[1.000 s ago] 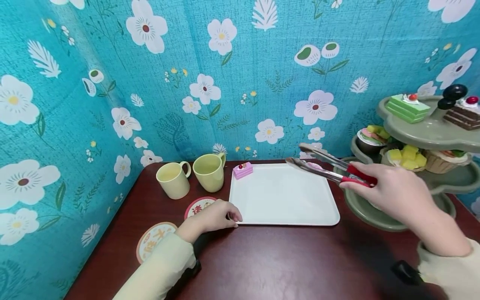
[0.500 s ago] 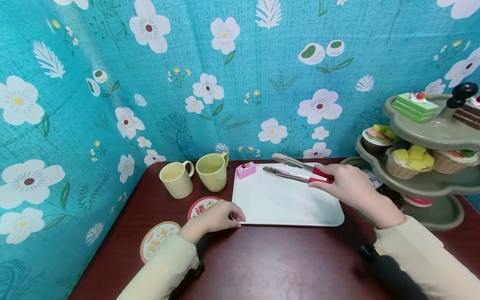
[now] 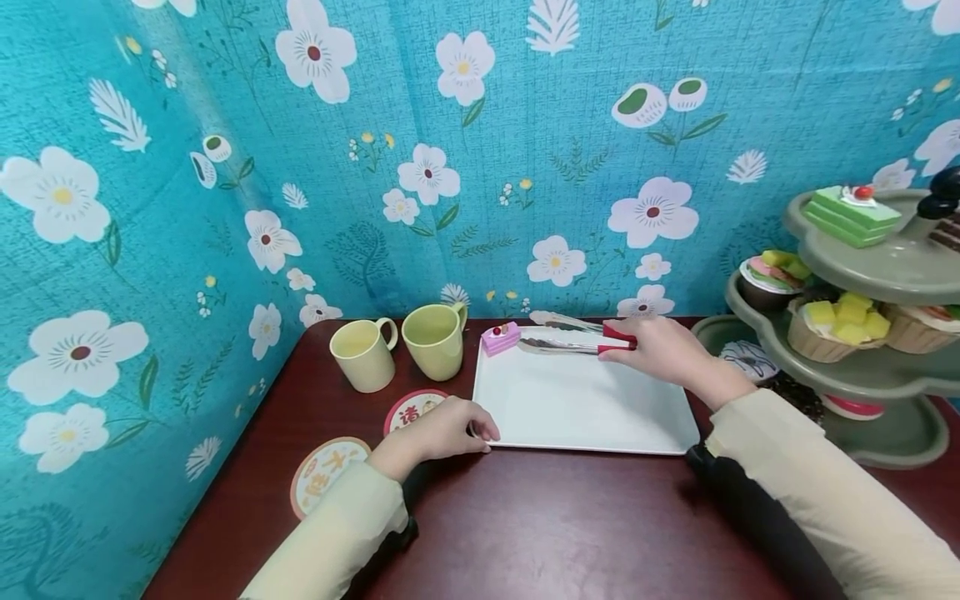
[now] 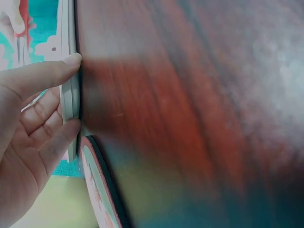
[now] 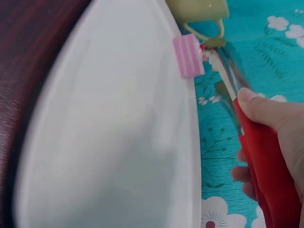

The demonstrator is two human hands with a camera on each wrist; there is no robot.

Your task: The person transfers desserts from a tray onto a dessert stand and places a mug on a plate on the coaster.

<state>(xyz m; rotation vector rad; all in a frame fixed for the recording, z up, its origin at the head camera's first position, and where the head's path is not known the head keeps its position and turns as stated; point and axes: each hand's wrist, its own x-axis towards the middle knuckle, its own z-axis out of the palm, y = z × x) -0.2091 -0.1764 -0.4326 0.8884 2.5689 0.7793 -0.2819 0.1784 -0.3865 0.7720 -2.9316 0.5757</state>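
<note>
My left hand (image 3: 450,429) pinches the front left corner of a white tray (image 3: 585,408); in the left wrist view its thumb and a finger press along the tray's edge (image 4: 70,99). My right hand (image 3: 667,354) holds metal tongs by their red handles (image 3: 617,335), over the tray's back part. The tongs' arms are spread, with nothing between them. A pink slice of cake (image 3: 500,338), topped with a red berry, sits in the tray's back left corner, just left of the tong tips. The right wrist view shows the tips beside the topping of this cake (image 5: 188,56).
Two yellow-green mugs (image 3: 363,356) stand left of the tray, with two round coasters (image 3: 326,475) in front. At the right a tiered grey-green stand (image 3: 877,279) bears a green cake slice (image 3: 851,215), cupcakes (image 3: 832,329) and donuts (image 3: 747,360). A flowered curtain hangs behind.
My right hand has swung left from beside the stand, lowering the spread tongs toward the pink cake. The left hand stays at the tray's corner. The head view has shifted slightly right.
</note>
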